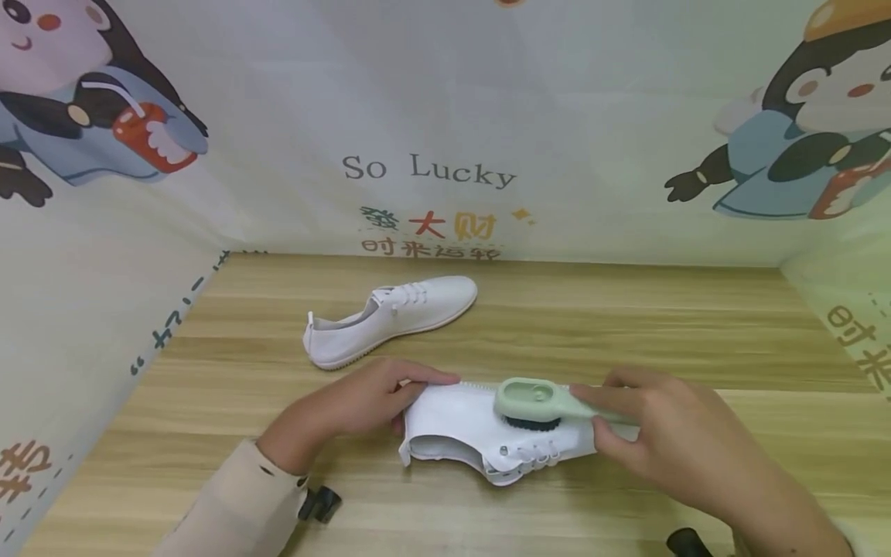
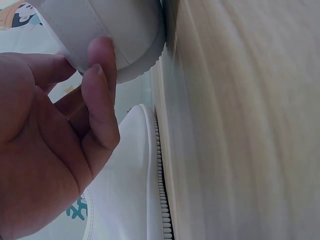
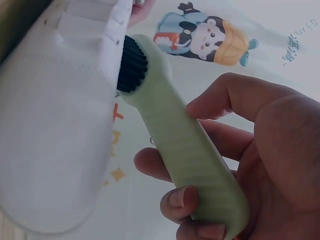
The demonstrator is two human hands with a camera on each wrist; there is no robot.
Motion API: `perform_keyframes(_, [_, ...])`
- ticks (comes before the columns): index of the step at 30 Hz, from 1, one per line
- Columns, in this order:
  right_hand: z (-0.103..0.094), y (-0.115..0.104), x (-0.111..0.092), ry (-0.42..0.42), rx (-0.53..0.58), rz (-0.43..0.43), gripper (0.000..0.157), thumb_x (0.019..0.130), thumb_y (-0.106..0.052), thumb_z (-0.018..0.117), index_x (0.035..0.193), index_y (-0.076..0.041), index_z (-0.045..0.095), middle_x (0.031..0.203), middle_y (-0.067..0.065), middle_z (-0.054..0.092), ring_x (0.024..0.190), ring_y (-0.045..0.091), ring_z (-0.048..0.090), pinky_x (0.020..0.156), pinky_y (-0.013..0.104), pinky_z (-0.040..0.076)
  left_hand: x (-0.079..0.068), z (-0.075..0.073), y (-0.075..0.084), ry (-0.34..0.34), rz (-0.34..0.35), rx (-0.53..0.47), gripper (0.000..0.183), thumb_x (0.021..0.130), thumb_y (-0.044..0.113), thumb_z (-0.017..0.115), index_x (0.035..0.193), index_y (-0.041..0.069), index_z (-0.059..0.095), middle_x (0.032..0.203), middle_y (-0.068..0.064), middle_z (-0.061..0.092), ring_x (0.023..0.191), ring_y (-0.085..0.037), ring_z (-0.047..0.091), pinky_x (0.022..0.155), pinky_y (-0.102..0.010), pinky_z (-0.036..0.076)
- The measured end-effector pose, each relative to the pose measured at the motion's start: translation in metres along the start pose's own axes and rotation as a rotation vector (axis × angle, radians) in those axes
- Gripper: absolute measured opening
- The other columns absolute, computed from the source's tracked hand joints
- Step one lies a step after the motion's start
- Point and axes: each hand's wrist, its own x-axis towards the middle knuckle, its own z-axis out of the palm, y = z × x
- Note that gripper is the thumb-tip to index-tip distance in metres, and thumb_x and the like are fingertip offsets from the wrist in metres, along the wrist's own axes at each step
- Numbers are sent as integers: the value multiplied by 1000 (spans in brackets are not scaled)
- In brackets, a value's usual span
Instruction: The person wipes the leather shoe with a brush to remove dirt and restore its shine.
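A white lace-up shoe lies tilted on its side, its opening facing the person. My left hand grips it at the heel; in the left wrist view the fingers press the heel's outer surface. My right hand holds a pale green brush by its handle, fingers curled round it in the right wrist view. The brush's dark bristles touch the shoe's side near the laces. Behind, a second white shoe stands upright on its sole, with no hand on it.
The wood-grain tabletop is bordered by printed cloth walls at the back and both sides. Dark fittings show by the left wrist, and another dark piece near the right forearm.
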Motion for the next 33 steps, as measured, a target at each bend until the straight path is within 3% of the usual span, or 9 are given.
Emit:
perform_keyframes(10, [-2,1,1,10,1,-11,36,80,-19,73,114,-28,76,89,-11,68,62,0,46,55,22,39,0,-1,0,4,-15,-10,43,104,5,42,133,28,65,118,-6,67,52,-10,56,53,-29,53])
perform_keyframes(25, [17,-8,5,20,8,-33,37,82,-21,74,118,-30,74,92,-10,66,60,-1,41,53,20,36,1,0,-1,4,-5,-18,43,104,5,42,134,26,64,112,-6,69,53,-12,58,53,-29,53])
perform_keyframes(33, [29,-19,5,49,17,-105,39,84,-22,77,123,-27,72,93,-8,63,59,-4,39,53,17,36,0,0,-1,-1,-1,-28,43,104,4,42,134,25,64,113,-6,69,53,-11,57,52,-29,53])
